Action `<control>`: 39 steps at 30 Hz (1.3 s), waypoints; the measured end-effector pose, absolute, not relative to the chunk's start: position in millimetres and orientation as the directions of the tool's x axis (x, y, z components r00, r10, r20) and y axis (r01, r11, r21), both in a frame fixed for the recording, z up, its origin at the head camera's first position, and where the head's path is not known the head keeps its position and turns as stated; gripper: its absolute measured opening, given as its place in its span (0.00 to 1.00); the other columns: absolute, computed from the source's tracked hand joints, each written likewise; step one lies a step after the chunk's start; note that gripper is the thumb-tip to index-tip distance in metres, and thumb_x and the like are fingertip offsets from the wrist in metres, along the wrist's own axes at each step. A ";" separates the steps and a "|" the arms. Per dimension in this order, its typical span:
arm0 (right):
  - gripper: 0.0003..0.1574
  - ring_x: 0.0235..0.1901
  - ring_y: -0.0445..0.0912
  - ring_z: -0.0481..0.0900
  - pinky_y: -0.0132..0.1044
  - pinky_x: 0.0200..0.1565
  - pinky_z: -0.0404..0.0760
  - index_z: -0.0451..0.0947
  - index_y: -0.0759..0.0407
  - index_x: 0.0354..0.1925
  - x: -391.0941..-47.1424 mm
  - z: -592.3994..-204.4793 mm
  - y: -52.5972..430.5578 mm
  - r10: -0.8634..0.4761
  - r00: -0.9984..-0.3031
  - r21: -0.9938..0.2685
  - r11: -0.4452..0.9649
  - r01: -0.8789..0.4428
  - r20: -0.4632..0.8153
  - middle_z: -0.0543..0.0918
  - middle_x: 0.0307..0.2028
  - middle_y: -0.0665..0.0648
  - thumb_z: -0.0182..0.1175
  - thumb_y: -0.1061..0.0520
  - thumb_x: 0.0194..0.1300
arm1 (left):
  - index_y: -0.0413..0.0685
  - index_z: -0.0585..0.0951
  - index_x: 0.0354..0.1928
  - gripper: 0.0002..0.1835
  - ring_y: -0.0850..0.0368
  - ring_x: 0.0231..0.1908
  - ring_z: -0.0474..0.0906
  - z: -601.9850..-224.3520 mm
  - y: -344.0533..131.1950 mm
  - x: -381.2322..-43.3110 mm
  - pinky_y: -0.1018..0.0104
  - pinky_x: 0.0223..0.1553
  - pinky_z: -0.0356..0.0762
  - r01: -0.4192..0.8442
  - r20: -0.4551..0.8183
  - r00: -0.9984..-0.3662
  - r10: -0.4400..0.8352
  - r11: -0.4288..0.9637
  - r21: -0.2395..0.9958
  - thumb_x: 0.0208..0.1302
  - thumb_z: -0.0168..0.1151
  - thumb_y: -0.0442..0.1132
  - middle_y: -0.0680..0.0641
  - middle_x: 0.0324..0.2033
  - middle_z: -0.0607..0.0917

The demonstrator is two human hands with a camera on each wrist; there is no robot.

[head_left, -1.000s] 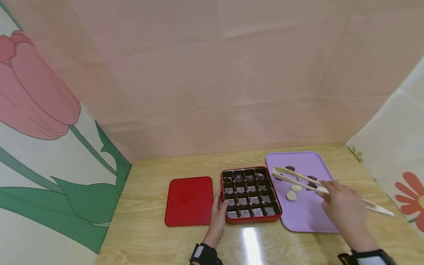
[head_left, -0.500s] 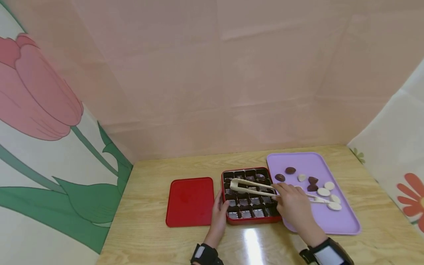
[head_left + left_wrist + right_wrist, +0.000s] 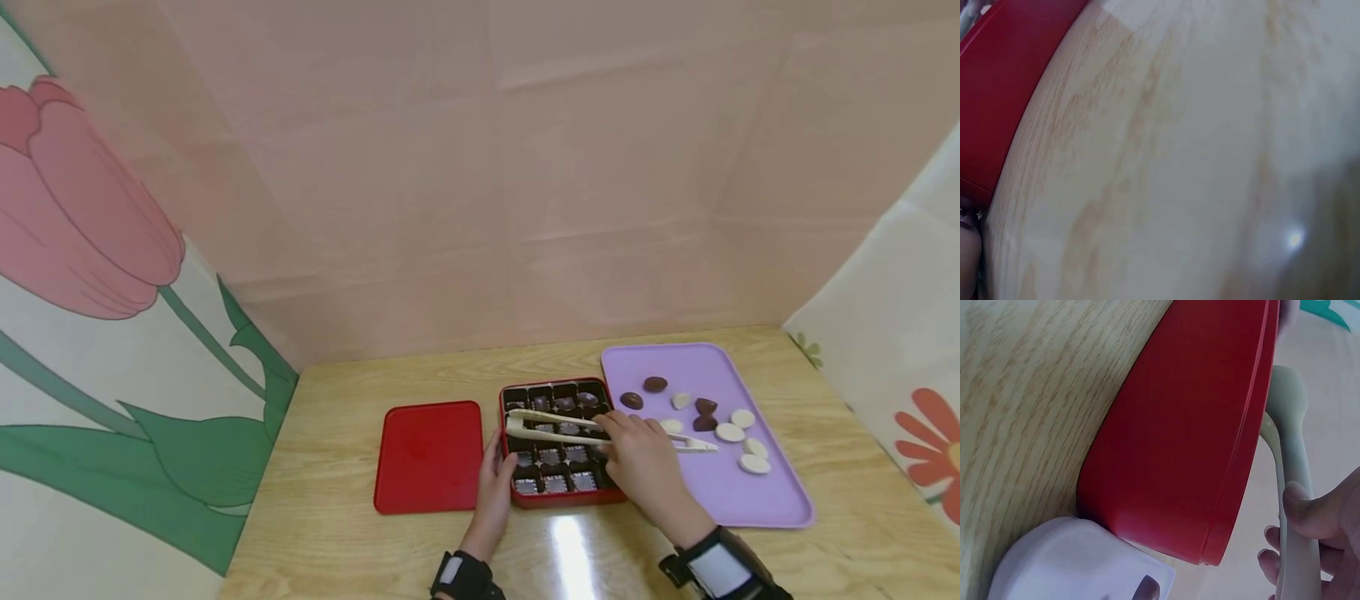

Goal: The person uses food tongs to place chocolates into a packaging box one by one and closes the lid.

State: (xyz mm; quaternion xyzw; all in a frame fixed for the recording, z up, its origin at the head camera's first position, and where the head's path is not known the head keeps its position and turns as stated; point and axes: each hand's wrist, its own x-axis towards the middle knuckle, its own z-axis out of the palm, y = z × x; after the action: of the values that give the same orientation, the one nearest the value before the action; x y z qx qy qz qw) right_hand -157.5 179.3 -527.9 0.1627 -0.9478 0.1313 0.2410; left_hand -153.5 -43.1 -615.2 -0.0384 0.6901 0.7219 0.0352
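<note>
A red box holds a dark divided insert, with brown chocolates in its back row. My left hand grips the box's left side, thumb over the rim. In my right hand are cream tongs, reaching across the insert with their tips over its left compartments, near the second row from the back. In the right wrist view the tongs lie past the box's rim, thumb on one arm and fingers behind. I cannot tell whether a piece sits between the tips.
A lilac tray with several brown chocolates and white pieces stands right beside the box. A flat red lid lies to the left. The wooden table ends at a pink cloth backdrop.
My right hand has carried the tongs left from the tray to over the box. Their tips shifted slightly further left in the last half second. My left hand has stayed at the box.
</note>
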 end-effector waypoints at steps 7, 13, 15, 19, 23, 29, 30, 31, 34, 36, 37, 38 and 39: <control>0.25 0.36 0.56 0.80 0.50 0.37 0.79 0.81 0.65 0.44 -157.1 -529.6 179.3 -0.244 -0.831 -0.173 0.912 -0.372 0.501 0.86 0.39 0.62 0.66 0.62 0.41 | 0.52 0.53 0.73 0.33 0.39 0.71 0.46 -614.1 -44.0 -152.6 0.41 0.71 0.51 -0.096 -0.096 -0.995 0.008 -0.056 0.994 0.69 0.48 0.47 0.38 0.74 0.51; 0.26 0.35 0.57 0.80 0.51 0.38 0.79 0.81 0.65 0.45 -157.2 -530.4 181.9 -0.242 -0.836 -0.180 0.911 -0.370 0.492 0.86 0.39 0.62 0.66 0.61 0.41 | 0.52 0.53 0.73 0.33 0.37 0.70 0.47 -616.2 -43.0 -152.9 0.40 0.71 0.52 -0.091 -0.091 -0.996 -0.001 -0.060 0.994 0.69 0.48 0.47 0.37 0.74 0.51; 0.26 0.34 0.57 0.80 0.52 0.38 0.79 0.81 0.65 0.45 -156.0 -529.7 186.4 -0.238 -0.834 -0.177 0.914 -0.366 0.497 0.85 0.39 0.62 0.66 0.60 0.42 | 0.52 0.53 0.73 0.33 0.37 0.70 0.47 -617.1 -42.3 -153.3 0.40 0.70 0.52 -0.092 -0.092 -0.996 0.000 -0.060 0.994 0.69 0.49 0.48 0.36 0.73 0.52; 0.27 0.34 0.57 0.80 0.52 0.37 0.78 0.81 0.64 0.45 -150.6 -529.1 205.8 -0.199 -0.824 -0.185 0.921 -0.342 0.531 0.86 0.39 0.62 0.66 0.60 0.42 | 0.52 0.53 0.73 0.34 0.37 0.70 0.47 -617.3 -41.8 -152.6 0.39 0.70 0.52 -0.096 -0.096 -0.995 0.006 -0.053 0.994 0.69 0.49 0.49 0.36 0.73 0.52; 0.27 0.35 0.59 0.80 0.53 0.33 0.75 0.81 0.63 0.44 -142.8 -529.4 237.0 -0.131 -0.797 -0.206 0.930 -0.304 0.589 0.86 0.37 0.63 0.66 0.60 0.40 | 0.52 0.53 0.73 0.34 0.38 0.70 0.46 -615.8 -43.5 -152.3 0.40 0.71 0.52 -0.101 -0.101 -0.995 0.003 -0.058 0.993 0.69 0.49 0.49 0.37 0.74 0.52; 0.27 0.33 0.65 0.78 0.58 0.30 0.70 0.80 0.64 0.44 -121.2 -532.7 298.0 0.018 -0.815 -0.264 0.950 -0.167 0.579 0.84 0.37 0.67 0.65 0.62 0.39 | 0.52 0.54 0.73 0.33 0.40 0.70 0.49 -612.3 -43.0 -152.4 0.41 0.71 0.53 -0.106 -0.107 -0.994 -0.020 -0.039 0.994 0.68 0.50 0.48 0.38 0.73 0.55; 0.27 0.32 0.66 0.78 0.59 0.30 0.70 0.80 0.65 0.44 -116.9 -534.2 307.7 0.041 -0.828 -0.274 0.952 -0.138 0.559 0.83 0.37 0.68 0.65 0.62 0.39 | 0.52 0.54 0.73 0.33 0.41 0.70 0.49 -611.8 -42.7 -152.0 0.41 0.71 0.53 -0.106 -0.107 -0.994 -0.021 -0.036 0.994 0.68 0.50 0.48 0.38 0.73 0.55; 0.27 0.31 0.67 0.77 0.60 0.30 0.69 0.80 0.65 0.44 -113.5 -536.6 316.1 0.064 -0.839 -0.288 0.951 -0.113 0.540 0.83 0.37 0.68 0.64 0.62 0.39 | 0.52 0.55 0.73 0.33 0.41 0.70 0.49 -611.5 -43.3 -151.9 0.41 0.71 0.54 -0.104 -0.105 -0.994 -0.024 -0.037 0.994 0.68 0.50 0.47 0.38 0.73 0.56; 0.27 0.30 0.70 0.76 0.61 0.29 0.68 0.80 0.66 0.44 -103.7 -544.7 336.6 0.114 -0.874 -0.306 0.951 -0.042 0.473 0.82 0.38 0.70 0.64 0.61 0.40 | 0.53 0.55 0.72 0.33 0.42 0.70 0.50 -611.4 -44.3 -152.0 0.41 0.71 0.54 -0.099 -0.100 -0.995 -0.026 -0.036 0.994 0.68 0.50 0.47 0.38 0.72 0.56; 0.27 0.31 0.70 0.76 0.61 0.29 0.68 0.79 0.66 0.45 -98.2 -549.9 346.3 0.136 -0.898 -0.308 0.952 0.001 0.418 0.81 0.38 0.71 0.64 0.60 0.42 | 0.53 0.55 0.72 0.33 0.42 0.70 0.50 -611.6 -44.4 -152.1 0.41 0.71 0.54 -0.102 -0.103 -0.994 -0.026 -0.038 0.994 0.68 0.50 0.47 0.38 0.73 0.56; 0.27 0.32 0.70 0.75 0.61 0.30 0.68 0.79 0.67 0.45 -95.7 -553.1 349.8 0.147 -0.908 -0.309 0.951 0.020 0.393 0.81 0.39 0.72 0.64 0.59 0.42 | 0.53 0.55 0.72 0.33 0.41 0.70 0.50 -611.8 -44.3 -152.1 0.41 0.70 0.54 -0.102 -0.103 -0.994 -0.025 -0.038 0.994 0.68 0.50 0.47 0.37 0.73 0.56; 0.28 0.33 0.70 0.75 0.62 0.31 0.69 0.78 0.67 0.46 -93.6 -555.7 352.6 0.151 -0.916 -0.305 0.952 0.033 0.372 0.81 0.39 0.73 0.64 0.58 0.43 | 0.52 0.55 0.73 0.33 0.40 0.70 0.49 -612.1 -44.2 -152.1 0.40 0.71 0.53 -0.102 -0.103 -0.994 -0.024 -0.035 0.994 0.68 0.50 0.48 0.37 0.73 0.55; 0.28 0.33 0.70 0.75 0.62 0.30 0.69 0.78 0.67 0.46 -91.8 -558.5 355.0 0.154 -0.920 -0.303 0.952 0.041 0.360 0.81 0.39 0.73 0.64 0.58 0.43 | 0.53 0.55 0.73 0.33 0.40 0.70 0.49 -612.2 -44.0 -152.1 0.41 0.71 0.53 -0.108 -0.109 -0.994 -0.025 -0.035 0.994 0.68 0.50 0.48 0.37 0.73 0.55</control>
State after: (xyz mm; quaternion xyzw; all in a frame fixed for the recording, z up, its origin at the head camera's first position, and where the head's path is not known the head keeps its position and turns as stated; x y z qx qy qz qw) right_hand -91.8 355.0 -558.5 -0.0501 -0.9689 0.1464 0.1931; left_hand -152.1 -44.0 -612.2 -0.0479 0.6941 0.7177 0.0290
